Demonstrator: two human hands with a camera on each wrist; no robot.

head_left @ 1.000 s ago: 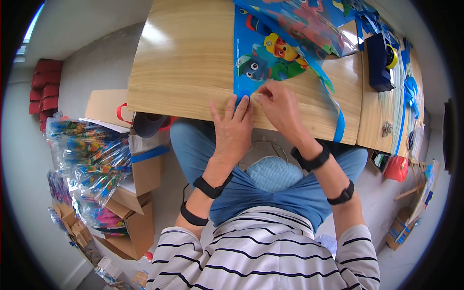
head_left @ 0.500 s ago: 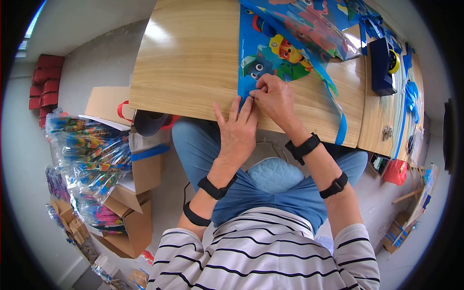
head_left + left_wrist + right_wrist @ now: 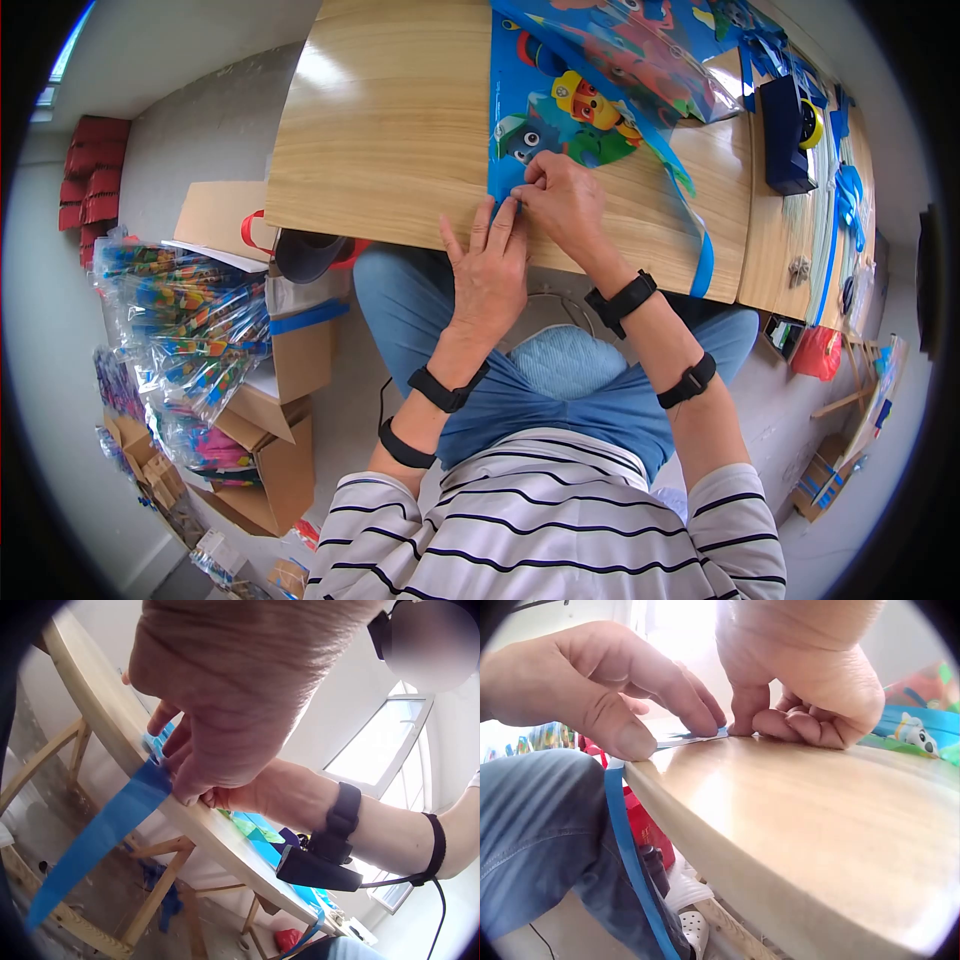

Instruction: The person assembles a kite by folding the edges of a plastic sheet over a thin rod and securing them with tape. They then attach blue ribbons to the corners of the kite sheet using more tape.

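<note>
A blue plastic sheet printed with cartoon dogs [image 3: 515,90] lies on the wooden table, its narrow end near the front edge. My left hand [image 3: 487,275] rests there with fairly straight fingers pressing the end down, its thumb at the table edge in the right wrist view. A blue ribbon [image 3: 97,840] hangs off the edge from under this hand. Close beside it, my right hand [image 3: 570,205] has its thumb tip down on the blue strip, the other fingers curled against the tabletop. Nothing shows inside those curled fingers; the ribbon's upper end is hidden under the left hand.
Another blue ribbon [image 3: 702,265] trails over the table's right part from a translucent printed piece [image 3: 660,75]. A dark tape dispenser with yellow tape [image 3: 790,135] stands at right. Left on the floor, a cardboard box [image 3: 290,465] adjoins heaped plastic-wrapped prints [image 3: 190,320].
My right hand has shifted slightly left and up, its thumb now on the blue strip rather than just right of it. My left hand stays pressed near the table edge.
</note>
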